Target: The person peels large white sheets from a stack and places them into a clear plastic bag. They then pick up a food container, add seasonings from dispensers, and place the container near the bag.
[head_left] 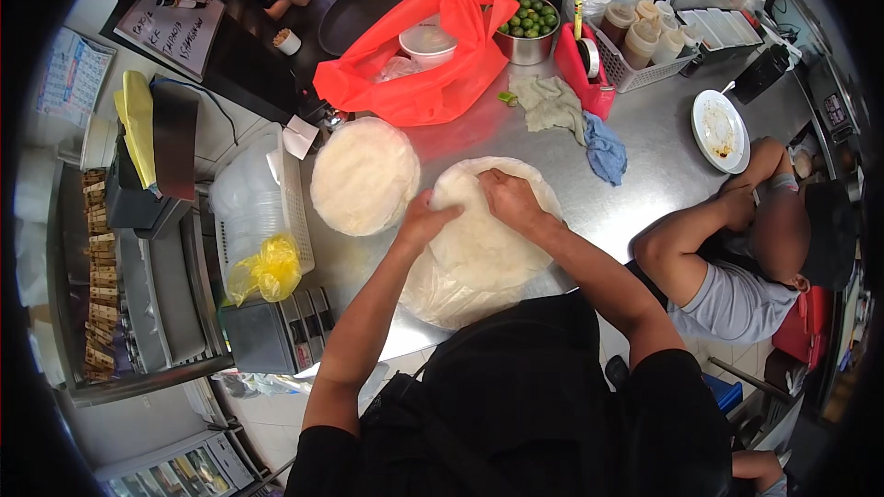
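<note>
A stack of thin, pale round dough sheets (pixel 490 248) lies on the steel counter in front of me. My left hand (pixel 425 217) holds the left edge of the top sheet between thumb and fingers. Bent over the sheet's upper part, my right hand (pixel 511 200) has its fingertips at the edge of a raised layer. Clear plastic (pixel 459 293) shows under the near side of the sheets. To the left, a second round pile of pale sheets (pixel 364 176) rests on the counter, apart from both hands.
Beyond the sheets sit a red plastic bag (pixel 414 100) holding tubs, a steel pot of green limes (pixel 528 48) and cloths (pixel 552 107). A white basket (pixel 297 221) with plastic lids stands left. At right, a seated person (pixel 725 276) leans near a used plate (pixel 720 131).
</note>
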A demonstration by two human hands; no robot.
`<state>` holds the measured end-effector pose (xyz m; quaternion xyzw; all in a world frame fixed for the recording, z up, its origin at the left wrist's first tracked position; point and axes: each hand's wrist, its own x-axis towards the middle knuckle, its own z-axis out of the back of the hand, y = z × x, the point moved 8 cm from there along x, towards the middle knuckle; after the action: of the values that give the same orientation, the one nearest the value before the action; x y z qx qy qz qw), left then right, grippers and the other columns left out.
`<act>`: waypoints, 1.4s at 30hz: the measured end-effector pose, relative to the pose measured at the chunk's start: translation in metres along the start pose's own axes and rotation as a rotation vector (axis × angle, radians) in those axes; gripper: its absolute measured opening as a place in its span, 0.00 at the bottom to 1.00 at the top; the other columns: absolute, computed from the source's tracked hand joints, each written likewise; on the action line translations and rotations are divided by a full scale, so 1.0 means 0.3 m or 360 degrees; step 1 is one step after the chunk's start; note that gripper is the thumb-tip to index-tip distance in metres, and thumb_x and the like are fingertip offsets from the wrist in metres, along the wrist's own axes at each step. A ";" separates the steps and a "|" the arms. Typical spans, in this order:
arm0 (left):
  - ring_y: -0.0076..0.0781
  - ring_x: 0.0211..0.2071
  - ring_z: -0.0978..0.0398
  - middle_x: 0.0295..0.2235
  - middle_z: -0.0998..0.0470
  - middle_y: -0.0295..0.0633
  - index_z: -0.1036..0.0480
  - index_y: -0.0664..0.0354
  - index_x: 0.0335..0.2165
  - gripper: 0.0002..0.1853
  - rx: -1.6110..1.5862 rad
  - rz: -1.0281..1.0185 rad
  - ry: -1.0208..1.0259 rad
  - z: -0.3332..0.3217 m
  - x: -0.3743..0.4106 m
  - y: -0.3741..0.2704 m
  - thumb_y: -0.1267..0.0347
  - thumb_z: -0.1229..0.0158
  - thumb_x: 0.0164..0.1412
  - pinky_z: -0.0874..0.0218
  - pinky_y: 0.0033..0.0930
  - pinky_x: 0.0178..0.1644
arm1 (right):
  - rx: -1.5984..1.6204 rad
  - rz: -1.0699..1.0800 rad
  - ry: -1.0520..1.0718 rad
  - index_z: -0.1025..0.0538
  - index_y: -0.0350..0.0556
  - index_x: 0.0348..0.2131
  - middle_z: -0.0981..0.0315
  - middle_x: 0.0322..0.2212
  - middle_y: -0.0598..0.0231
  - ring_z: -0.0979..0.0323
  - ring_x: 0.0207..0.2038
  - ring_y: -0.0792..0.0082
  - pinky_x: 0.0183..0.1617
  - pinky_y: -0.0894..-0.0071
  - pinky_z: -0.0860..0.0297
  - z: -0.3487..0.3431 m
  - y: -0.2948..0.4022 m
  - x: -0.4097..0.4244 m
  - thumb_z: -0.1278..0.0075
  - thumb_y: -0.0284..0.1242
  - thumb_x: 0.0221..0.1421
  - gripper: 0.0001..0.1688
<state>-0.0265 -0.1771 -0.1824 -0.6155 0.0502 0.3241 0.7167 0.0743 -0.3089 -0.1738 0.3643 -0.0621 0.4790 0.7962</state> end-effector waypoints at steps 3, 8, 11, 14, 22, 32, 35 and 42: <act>0.30 0.35 0.23 0.36 0.21 0.45 0.28 0.69 0.44 0.25 0.0056 -0.0036 -0.0057 0.011 0.039 -0.053 0.66 0.33 0.50 0.31 0.32 0.40 | 0.0262 -0.0055 0.0016 0.28 0.38 0.35 0.26 0.30 0.47 0.25 0.31 0.47 0.33 0.54 0.28 0.034 0.029 0.019 0.53 0.19 0.50 0.09; 0.29 0.31 0.23 0.33 0.20 0.43 0.27 0.69 0.41 0.20 -0.0032 -0.0008 -0.0139 -0.005 0.067 -0.002 0.66 0.34 0.53 0.30 0.31 0.37 | 0.0375 -0.0590 -0.0306 0.27 0.37 0.35 0.25 0.28 0.44 0.25 0.32 0.45 0.35 0.55 0.28 0.046 -0.123 -0.024 0.50 0.20 0.52 0.08; 0.29 0.32 0.23 0.34 0.20 0.43 0.27 0.69 0.41 0.19 -0.0195 0.0035 -0.0147 0.004 0.063 0.065 0.67 0.35 0.54 0.30 0.31 0.39 | 0.0548 -0.0987 -0.0301 0.27 0.37 0.34 0.24 0.27 0.44 0.24 0.32 0.47 0.36 0.57 0.29 0.043 -0.179 -0.060 0.50 0.22 0.53 0.07; 0.29 0.33 0.23 0.35 0.20 0.43 0.27 0.69 0.42 0.19 -0.0307 0.0023 -0.0115 -0.001 0.053 0.081 0.68 0.36 0.55 0.31 0.32 0.39 | 0.0571 -0.1118 -0.0309 0.26 0.36 0.33 0.24 0.27 0.44 0.23 0.32 0.49 0.36 0.58 0.29 0.044 -0.232 -0.085 0.50 0.23 0.55 0.07; 0.29 0.33 0.23 0.35 0.21 0.44 0.28 0.69 0.42 0.18 -0.0443 -0.0029 -0.0081 0.000 0.007 0.037 0.69 0.37 0.55 0.31 0.32 0.38 | 0.0778 -0.0896 0.0028 0.24 0.38 0.36 0.23 0.27 0.46 0.23 0.33 0.51 0.37 0.59 0.29 0.075 -0.202 -0.042 0.44 0.34 0.53 0.16; 0.33 0.37 0.24 0.38 0.22 0.48 0.31 0.71 0.45 0.23 -0.0059 -0.0129 -0.0227 0.035 -0.001 0.067 0.66 0.37 0.54 0.33 0.32 0.43 | 0.0107 -0.0698 0.0564 0.21 0.46 0.38 0.23 0.33 0.49 0.25 0.40 0.49 0.44 0.55 0.30 0.095 -0.127 -0.008 0.41 0.44 0.49 0.23; 0.36 0.38 0.24 0.39 0.23 0.50 0.31 0.73 0.46 0.27 0.0080 -0.0096 -0.0297 0.063 0.036 0.164 0.64 0.36 0.53 0.33 0.34 0.44 | 0.0123 -0.0816 0.0452 0.21 0.47 0.38 0.23 0.34 0.50 0.26 0.40 0.49 0.44 0.55 0.30 0.095 -0.191 -0.032 0.42 0.44 0.50 0.22; 0.33 0.37 0.24 0.39 0.22 0.48 0.31 0.71 0.45 0.23 -0.0025 -0.0020 -0.0223 0.070 0.001 0.181 0.67 0.37 0.55 0.32 0.34 0.43 | 0.0071 -0.1124 0.0211 0.21 0.47 0.42 0.22 0.37 0.50 0.25 0.43 0.50 0.47 0.56 0.30 0.161 -0.282 -0.064 0.41 0.46 0.49 0.26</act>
<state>-0.0616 -0.1559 -0.2237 -0.5973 -0.0064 0.3623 0.7155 0.1444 -0.3768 -0.1914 0.3487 0.1301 0.1981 0.9068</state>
